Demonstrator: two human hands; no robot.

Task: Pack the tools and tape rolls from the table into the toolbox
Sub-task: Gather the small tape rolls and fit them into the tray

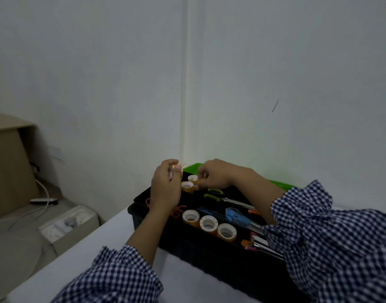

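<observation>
White walls meet in a corner behind the work; a pale tabletop fills the lower left of the frame.

- Toolbox: black, open, at lower centre, with its green lid lying back behind it.
- Near row, front compartment: three tape rolls standing side by side, touching.
- Middle of the tray: green-handled scissors, a blue-handled tool, and orange hooks at the left end.
- Right end: a metal tool, partly under a checked sleeve.
- Far left compartment: rear tape roll and front tape roll, set close together.
- Left hand: grip curled round a raised tape roll, held just above the far left corner of the box.
- Right hand: fingertips drawn together in a pinch at the edge of the rear tape roll. The fingers hide the contact, so I cannot tell how firm the hold is.
- Off the tabletop, left of frame: a cardboard box, a white cable and a foam packing tray.

Step in hand, as I judge it: seating tape rolls in the far compartment, late in the packing, since no loose tools show on the visible tabletop.

Next move likely calls for the right hand to settle its roll snugly. The left then lowers the raised roll into the space beside the pair, flat side down so that it does not tip.
</observation>
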